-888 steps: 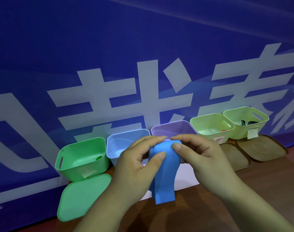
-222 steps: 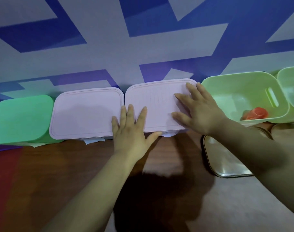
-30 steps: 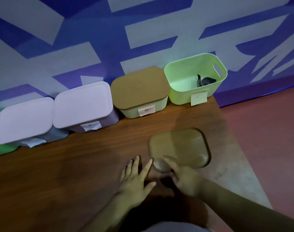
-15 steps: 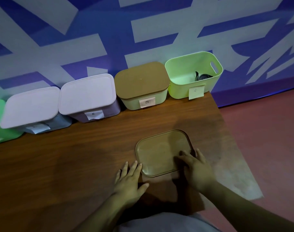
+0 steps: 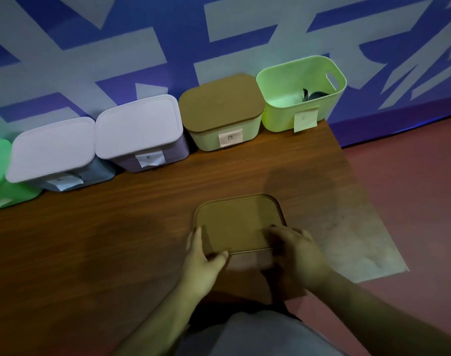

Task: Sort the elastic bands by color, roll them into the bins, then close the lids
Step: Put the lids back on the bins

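Brown, flat, rounded-square plastic lid point(image 5: 238, 222) lies on the wooden table point(image 5: 116, 240) near its front edge, well apart from the open pale green bin point(image 5: 278, 119) at the row's right end, which holds a dark rolled band point(image 5: 315, 95). The left hand point(image 5: 201, 260) pinches the lid's near left corner; the right hand point(image 5: 296, 247) blurs over the right corner, grip unclear. Held by corners only, the lid could slip, or seat crookedly and shove the bin.
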Available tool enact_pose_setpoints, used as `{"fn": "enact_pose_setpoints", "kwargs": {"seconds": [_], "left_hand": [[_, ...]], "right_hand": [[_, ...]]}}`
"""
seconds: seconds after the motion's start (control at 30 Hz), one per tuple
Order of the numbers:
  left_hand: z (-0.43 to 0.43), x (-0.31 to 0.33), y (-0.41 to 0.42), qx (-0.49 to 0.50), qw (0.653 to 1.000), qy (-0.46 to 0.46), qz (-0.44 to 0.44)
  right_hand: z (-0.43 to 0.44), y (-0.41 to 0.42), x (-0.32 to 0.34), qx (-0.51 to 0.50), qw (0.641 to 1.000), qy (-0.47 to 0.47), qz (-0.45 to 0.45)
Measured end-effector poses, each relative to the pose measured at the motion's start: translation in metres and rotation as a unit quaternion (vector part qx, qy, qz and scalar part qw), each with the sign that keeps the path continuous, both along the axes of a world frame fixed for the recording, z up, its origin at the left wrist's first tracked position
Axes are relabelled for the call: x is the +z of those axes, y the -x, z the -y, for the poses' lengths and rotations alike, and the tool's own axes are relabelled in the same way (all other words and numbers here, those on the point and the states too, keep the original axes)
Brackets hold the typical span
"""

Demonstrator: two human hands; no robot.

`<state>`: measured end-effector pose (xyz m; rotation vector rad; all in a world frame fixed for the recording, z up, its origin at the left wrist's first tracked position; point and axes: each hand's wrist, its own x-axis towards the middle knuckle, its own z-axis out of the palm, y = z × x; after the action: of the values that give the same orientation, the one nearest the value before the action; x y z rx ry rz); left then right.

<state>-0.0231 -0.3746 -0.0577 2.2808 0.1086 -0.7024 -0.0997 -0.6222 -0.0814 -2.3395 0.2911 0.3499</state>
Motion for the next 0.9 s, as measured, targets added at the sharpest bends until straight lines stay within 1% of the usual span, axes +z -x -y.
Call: {"fn": "enact_pose_setpoints", "kwargs": {"seconds": [0.07, 0.17, 0.23, 0.3, 0.37, 0.4, 0.53, 0.63, 0.73, 0.83, 0.9], "left_hand": [[-0.01, 0.008, -0.005, 0.036, 0.999, 0.024, 0.004], [-0.027, 0.016, -0.016, 0.022, 0.999, 0.03, 0.014], [-0.039, 0.02, -0.02, -0.015, 1.0, 0.022, 0.014], [-0.048, 0.021, -0.022, -0.069, 0.998, 0.007, 0.014], [-0.056, 0.021, -0.023, -0.116, 0.993, -0.007, 0.0], [-0.061, 0.019, -0.023, -0.135, 0.991, -0.013, -0.006], [-0.076, 0.004, -0.033, -0.188, 0.981, -0.042, -0.021], [-0.081, -0.009, -0.043, -0.233, 0.969, -0.076, -0.031], [-0.075, -0.017, -0.047, -0.272, 0.957, -0.096, -0.031], [-0.065, -0.02, -0.051, -0.292, 0.949, -0.116, -0.012], [-0.059, -0.021, -0.057, -0.275, 0.955, -0.107, -0.011]], "right_hand": [[-0.002, -0.003, 0.003, -0.001, 1.0, 0.017, 0.002], [-0.007, -0.009, 0.008, -0.009, 0.999, 0.034, -0.007], [-0.017, -0.013, 0.011, -0.004, 0.999, 0.043, -0.001], [-0.032, -0.019, 0.015, 0.026, 0.998, 0.049, 0.009], [-0.053, -0.026, 0.015, 0.056, 0.996, 0.072, 0.001], [-0.062, -0.029, 0.014, 0.055, 0.995, 0.085, -0.005], [-0.076, -0.037, 0.003, -0.014, 0.991, 0.134, -0.026], [-0.07, -0.042, -0.012, -0.047, 0.98, 0.175, -0.085], [-0.066, -0.047, -0.019, -0.095, 0.979, 0.133, -0.125], [-0.06, -0.048, -0.019, -0.118, 0.982, 0.117, -0.086], [-0.05, -0.052, -0.022, -0.131, 0.982, 0.127, -0.047]]}}
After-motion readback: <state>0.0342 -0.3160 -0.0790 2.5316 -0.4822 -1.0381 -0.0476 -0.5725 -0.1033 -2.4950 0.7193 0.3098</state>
